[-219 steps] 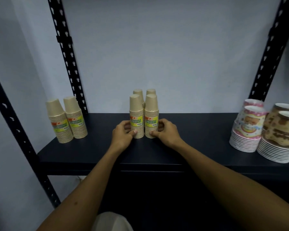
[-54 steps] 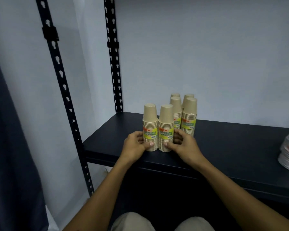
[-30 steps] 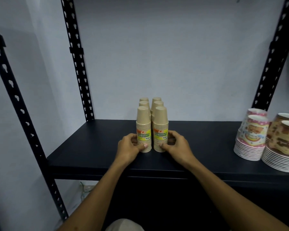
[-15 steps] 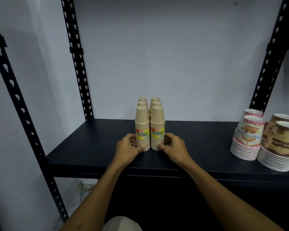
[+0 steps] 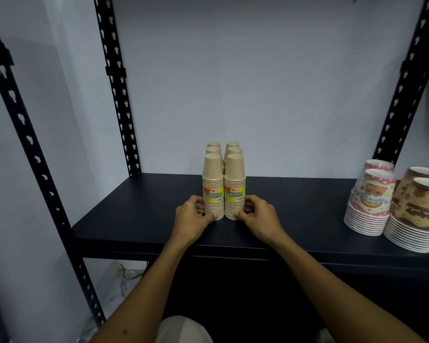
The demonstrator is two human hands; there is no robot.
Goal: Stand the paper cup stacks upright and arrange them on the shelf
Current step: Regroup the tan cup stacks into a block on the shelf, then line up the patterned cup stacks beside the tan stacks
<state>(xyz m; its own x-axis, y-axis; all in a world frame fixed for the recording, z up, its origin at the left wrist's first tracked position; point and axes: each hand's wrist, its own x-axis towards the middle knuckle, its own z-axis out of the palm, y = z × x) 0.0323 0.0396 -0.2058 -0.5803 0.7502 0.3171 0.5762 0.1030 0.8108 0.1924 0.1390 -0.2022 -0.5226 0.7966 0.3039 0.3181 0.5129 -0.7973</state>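
Left hand [image 5: 192, 217] curls round the foot of the front-left cup stack [image 5: 213, 188], thumb tip on its lowest rims at the front, fingers wrapped out of sight on the far side. Grip: holding that stack. Right hand [image 5: 259, 217] mirrors it on the front-right cup stack [image 5: 234, 188], thumb at the base, fingers curled round the outer side. Grip: holding that stack.

Both front stacks stand upright, mouths down, side by side and touching or nearly so, yellow labels facing forward. Behind them, four more stack tops [image 5: 223, 148] show in two files, so six stacks in a two-by-three block. All sit mid-shelf [image 5: 134, 214], toward the front half, well apart from the left upright.

Further right on the same shelf: pink patterned bowls [image 5: 369, 204] and brown patterned bowls [image 5: 416, 214], stacked, well apart from the cups. Black slotted posts [image 5: 117, 90] frame the bay against a pale wall.

Step in hand, by my reading: final squaring of the front pair against the rows behind. No stack lies on its side here, so the task looks close to done.

Next move calls for easing both hands off evenly and straight back, without dragging the bases. The tall, light stacks would likely tip if a thumb catches a rim.
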